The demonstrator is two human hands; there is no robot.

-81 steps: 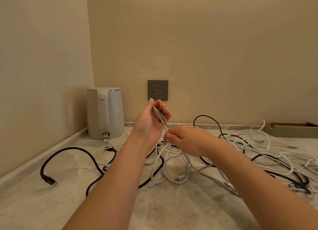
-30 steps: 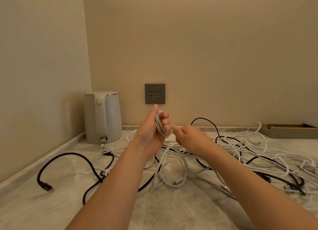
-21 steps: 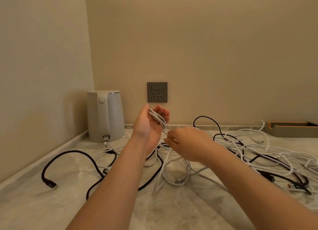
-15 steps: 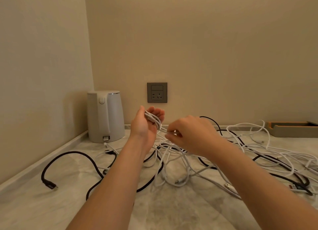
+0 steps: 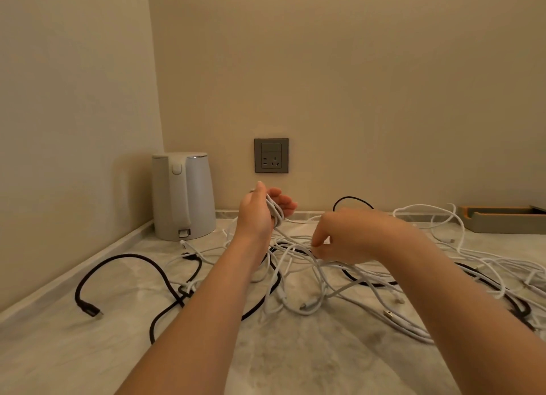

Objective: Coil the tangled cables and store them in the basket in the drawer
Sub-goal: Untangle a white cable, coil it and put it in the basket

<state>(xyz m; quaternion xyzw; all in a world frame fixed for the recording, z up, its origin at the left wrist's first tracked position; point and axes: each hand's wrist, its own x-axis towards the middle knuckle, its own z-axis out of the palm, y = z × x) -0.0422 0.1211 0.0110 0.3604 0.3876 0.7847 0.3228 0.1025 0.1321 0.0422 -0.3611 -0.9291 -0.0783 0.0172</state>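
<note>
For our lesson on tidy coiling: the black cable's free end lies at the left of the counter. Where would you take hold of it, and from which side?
Pinch the black cable just behind its plug, coming down from above, across the cord. That end lies flat on the counter, clear of the white cables, so it should lift freely and start a coil.

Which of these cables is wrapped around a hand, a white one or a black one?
A thin white cable, looped around the raised left hand. The thick black cables lie loose on the marble counter.
</note>
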